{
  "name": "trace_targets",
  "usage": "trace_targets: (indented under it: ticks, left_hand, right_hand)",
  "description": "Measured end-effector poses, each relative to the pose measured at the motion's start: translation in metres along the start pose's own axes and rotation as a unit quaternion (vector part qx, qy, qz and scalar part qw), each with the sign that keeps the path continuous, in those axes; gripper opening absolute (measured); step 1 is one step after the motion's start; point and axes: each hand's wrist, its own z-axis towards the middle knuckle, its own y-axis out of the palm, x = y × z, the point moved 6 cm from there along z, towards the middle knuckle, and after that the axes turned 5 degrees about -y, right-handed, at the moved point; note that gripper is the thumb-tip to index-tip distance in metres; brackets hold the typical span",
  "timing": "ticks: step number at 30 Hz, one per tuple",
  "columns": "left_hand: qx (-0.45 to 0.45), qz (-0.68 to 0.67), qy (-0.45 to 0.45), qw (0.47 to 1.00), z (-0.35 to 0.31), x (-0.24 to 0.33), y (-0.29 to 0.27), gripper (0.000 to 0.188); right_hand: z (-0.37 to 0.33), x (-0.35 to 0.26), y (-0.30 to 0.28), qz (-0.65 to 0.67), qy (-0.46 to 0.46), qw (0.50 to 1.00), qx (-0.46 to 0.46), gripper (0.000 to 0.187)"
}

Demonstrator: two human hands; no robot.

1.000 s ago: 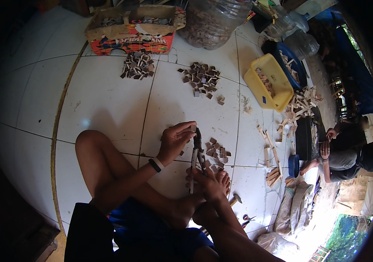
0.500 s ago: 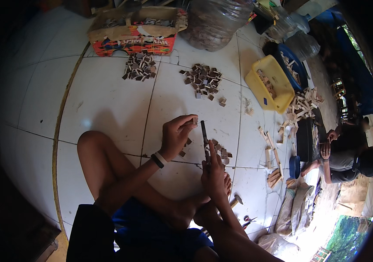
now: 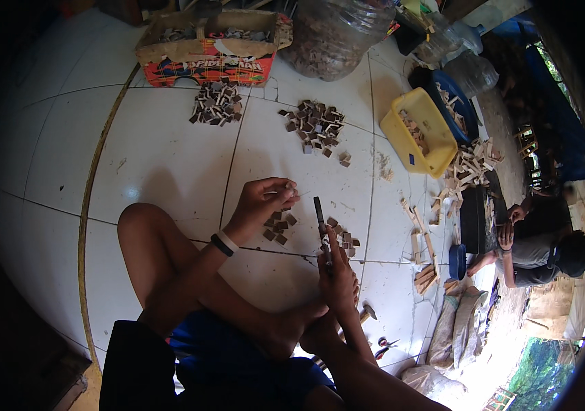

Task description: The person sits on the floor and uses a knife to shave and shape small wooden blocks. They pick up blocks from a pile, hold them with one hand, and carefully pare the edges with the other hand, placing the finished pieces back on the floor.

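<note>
Out over the white tiles, my left hand (image 3: 263,198) is closed in a pinch on a small square piece (image 3: 291,186), mostly covered by the fingertips. To its right, my right hand (image 3: 337,277) wraps round a dark, narrow stick-like tool (image 3: 319,214), its tip pointing up and away; the exact kind cannot be made out. A gap separates the tool's tip from the pinched piece. Below my left fingers lie several loose brown squares (image 3: 279,227). Another small group of squares (image 3: 344,240) sits just beside my right hand, partly hidden by it.
Two piles of brown squares, one left (image 3: 216,103) and one right (image 3: 315,125), lie farther off. Behind them stands a cardboard box (image 3: 203,65). A yellow tub (image 3: 435,161) and wood offcuts (image 3: 474,161) are at right, near another person (image 3: 539,250). A hammer (image 3: 367,314) and scissors (image 3: 385,346) lie by my leg.
My left hand has drawn left, away from the tool, and the piece in its fingers is more hidden now. My right hand and tool have dipped slightly toward me.
</note>
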Motion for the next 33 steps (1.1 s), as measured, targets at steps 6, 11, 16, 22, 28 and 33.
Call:
trace_targets:
  ticks: [6, 11, 16, 22, 28, 33]
  left_hand:
    - [-0.034, -0.002, -0.02, 0.999, -0.0031, 0.0017, 0.0047, 0.029]
    - [-0.045, -0.001, -0.019, 0.999, -0.0042, 0.0013, 0.0075, 0.028]
    - [-0.03, -0.008, -0.03, 0.999, -0.0047, -0.0001, 0.0072, 0.027]
    - [-0.032, 0.005, -0.026, 0.999, -0.0045, -0.0002, 0.0075, 0.03]
    - [-0.037, 0.003, -0.027, 0.999, -0.0045, 0.0004, 0.0072, 0.03]
    - [-0.047, 0.01, -0.027, 0.998, -0.005, 0.0015, 0.0065, 0.029]
  right_hand:
    - [-0.0006, -0.0016, 0.0001, 0.007, -0.027, 1.0, -0.002, 0.066]
    - [0.0011, -0.0073, -0.0023, 0.002, -0.045, 0.999, 0.006, 0.068]
    - [-0.0003, -0.0085, -0.0032, -0.012, -0.023, 1.0, -0.01, 0.068]
    - [-0.0027, -0.0058, -0.0026, -0.011, 0.001, 1.0, -0.018, 0.07]
    - [-0.0012, -0.0054, -0.0007, -0.009, -0.019, 1.0, -0.011, 0.07]
    - [-0.0022, -0.0075, -0.0007, 0.021, -0.017, 0.999, -0.02, 0.071]
